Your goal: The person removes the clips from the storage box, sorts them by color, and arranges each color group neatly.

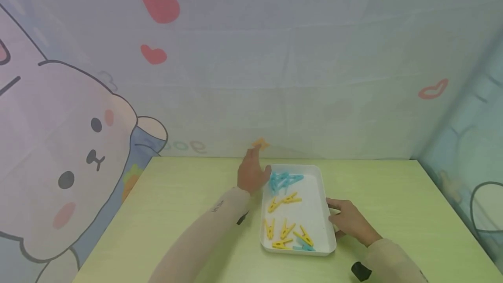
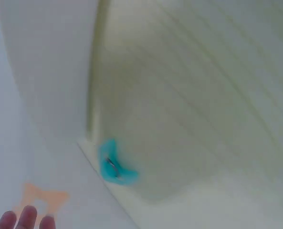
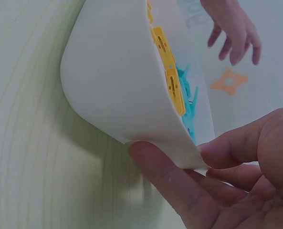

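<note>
A white tray (image 1: 310, 191) holds several yellow clothespins (image 1: 285, 229) in its near half and blue clothespins (image 1: 280, 180) bunched in the far left corner. Another blue clothespin (image 1: 304, 245) lies at the near edge among the yellow ones. My right hand (image 1: 349, 219) grips the tray's right side; in the right wrist view, fingers (image 3: 155, 164) reach under it while the thumb (image 3: 232, 148) presses near the rim. Fingers extended, my left hand (image 1: 251, 174) is beside the far left corner and holds nothing. The left wrist view shows a loose blue clothespin (image 2: 115, 167) near the table's edge.
The light green wood-grain table (image 1: 196, 195) ends at a pale printed cloth backdrop (image 1: 294, 77). On the right hangs another printed cloth (image 1: 471, 152), with a dark curved cable (image 1: 473, 213) in front. Small black pieces (image 1: 360, 270) are at the sleeves.
</note>
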Available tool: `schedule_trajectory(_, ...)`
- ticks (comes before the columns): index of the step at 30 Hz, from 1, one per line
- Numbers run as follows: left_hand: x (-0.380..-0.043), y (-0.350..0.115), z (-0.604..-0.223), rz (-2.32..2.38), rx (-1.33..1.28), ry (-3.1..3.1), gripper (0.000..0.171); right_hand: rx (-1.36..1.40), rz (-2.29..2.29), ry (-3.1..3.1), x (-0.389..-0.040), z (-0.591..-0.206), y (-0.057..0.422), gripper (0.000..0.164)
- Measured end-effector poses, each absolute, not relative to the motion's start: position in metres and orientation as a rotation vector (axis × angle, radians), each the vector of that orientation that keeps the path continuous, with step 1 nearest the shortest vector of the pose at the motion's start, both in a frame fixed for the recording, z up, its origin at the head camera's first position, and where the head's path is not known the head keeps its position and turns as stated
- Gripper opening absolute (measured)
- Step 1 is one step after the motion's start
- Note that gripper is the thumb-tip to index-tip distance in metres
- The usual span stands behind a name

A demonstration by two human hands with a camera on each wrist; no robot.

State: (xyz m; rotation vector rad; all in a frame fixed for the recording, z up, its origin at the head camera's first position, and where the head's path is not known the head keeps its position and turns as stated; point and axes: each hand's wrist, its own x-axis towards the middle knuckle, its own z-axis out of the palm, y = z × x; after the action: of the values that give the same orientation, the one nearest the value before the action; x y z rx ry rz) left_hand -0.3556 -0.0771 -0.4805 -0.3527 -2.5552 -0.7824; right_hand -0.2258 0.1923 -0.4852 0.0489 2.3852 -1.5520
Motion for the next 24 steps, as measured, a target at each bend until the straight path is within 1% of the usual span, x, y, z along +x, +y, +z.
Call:
schedule_trajectory(3,-0.352,-0.064,-0.475,-0.748,-0.424,-2.511,0.068,0.045,-1.552,2.389,-0.224,-0.485,0.192,0.056)
schedule_trajectory(6,-0.347,-0.053,-0.471,-0.694,-0.483,-2.530,0.067,0.028,-1.578,2.376,-0.221,-0.484,0.193,0.056)
schedule_trajectory(14,-0.344,-0.033,-0.472,-0.540,-0.662,-2.807,0.055,0.040,-1.577,2.382,-0.220,-0.485,0.193,0.056)
schedule_trajectory(18,-0.341,-0.027,-0.471,-0.335,-0.721,-2.974,0.047,0.046,-1.583,2.380,-0.221,-0.487,0.193,0.057)
schedule_trajectory(24,-0.336,-0.021,-0.468,-0.094,-0.773,-3.039,0.037,0.040,-1.554,2.393,-0.221,-0.489,0.194,0.057)
